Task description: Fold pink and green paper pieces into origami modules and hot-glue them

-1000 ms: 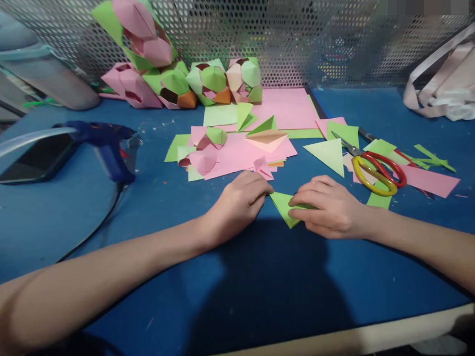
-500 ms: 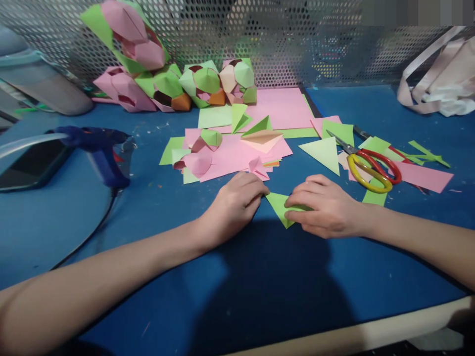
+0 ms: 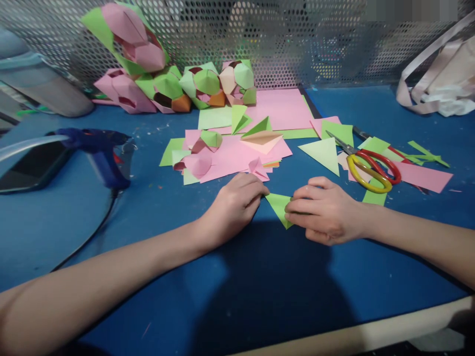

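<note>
A folded green paper triangle [image 3: 278,205] lies on the blue table between my two hands, its tip pointing toward me. My left hand [image 3: 239,202] has its fingers closed at the triangle's left corner, pinching or pressing it. Curled over the right part of the paper are the fingers of my right hand [image 3: 321,212], which hide that corner. Just beyond my hands rests a stack of pink paper [image 3: 230,155] with small folded pieces on top. A pale green triangle [image 3: 322,154] lies past my right hand.
Scissors [image 3: 371,170] with red and yellow handles lie on paper scraps at right. A blue glue gun [image 3: 100,148] stands at left, its cord running toward me. Folded paper models [image 3: 204,84] line the perforated metal panel [image 3: 289,49]. A bottle [image 3: 48,84] leans at far left.
My right hand has shifted slightly to the right and toward me over the green paper. My left hand stays at the left corner.
</note>
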A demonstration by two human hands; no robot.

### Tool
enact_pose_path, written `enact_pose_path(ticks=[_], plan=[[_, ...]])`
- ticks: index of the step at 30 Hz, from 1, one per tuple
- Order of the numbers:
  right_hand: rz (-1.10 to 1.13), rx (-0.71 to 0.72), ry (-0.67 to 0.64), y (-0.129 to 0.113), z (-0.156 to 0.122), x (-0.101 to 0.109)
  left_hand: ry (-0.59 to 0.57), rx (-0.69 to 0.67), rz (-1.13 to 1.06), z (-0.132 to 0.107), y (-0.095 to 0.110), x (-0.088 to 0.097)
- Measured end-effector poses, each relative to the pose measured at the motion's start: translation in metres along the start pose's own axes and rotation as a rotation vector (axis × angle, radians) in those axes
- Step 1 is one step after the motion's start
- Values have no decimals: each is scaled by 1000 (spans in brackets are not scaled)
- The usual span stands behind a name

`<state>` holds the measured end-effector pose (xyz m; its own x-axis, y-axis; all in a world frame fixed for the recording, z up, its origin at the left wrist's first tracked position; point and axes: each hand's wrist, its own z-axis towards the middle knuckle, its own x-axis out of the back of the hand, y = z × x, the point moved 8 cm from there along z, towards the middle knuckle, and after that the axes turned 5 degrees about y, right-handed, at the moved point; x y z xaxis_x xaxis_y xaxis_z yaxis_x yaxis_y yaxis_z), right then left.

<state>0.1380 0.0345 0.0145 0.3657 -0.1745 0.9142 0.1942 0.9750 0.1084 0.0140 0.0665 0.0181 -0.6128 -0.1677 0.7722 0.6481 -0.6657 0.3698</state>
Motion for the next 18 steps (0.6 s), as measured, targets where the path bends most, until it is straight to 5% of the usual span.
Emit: enact_pose_path(ticks=[13, 16, 18], plan=[[56, -23, -162, -10, 5, -2, 30, 21, 10, 0, 1, 6], [54, -75, -183, -10, 6, -2, 59, -70, 88, -6, 23, 11], [54, -79, -184, -11, 5, -3, -19, -224, 89, -15, 47, 5]])
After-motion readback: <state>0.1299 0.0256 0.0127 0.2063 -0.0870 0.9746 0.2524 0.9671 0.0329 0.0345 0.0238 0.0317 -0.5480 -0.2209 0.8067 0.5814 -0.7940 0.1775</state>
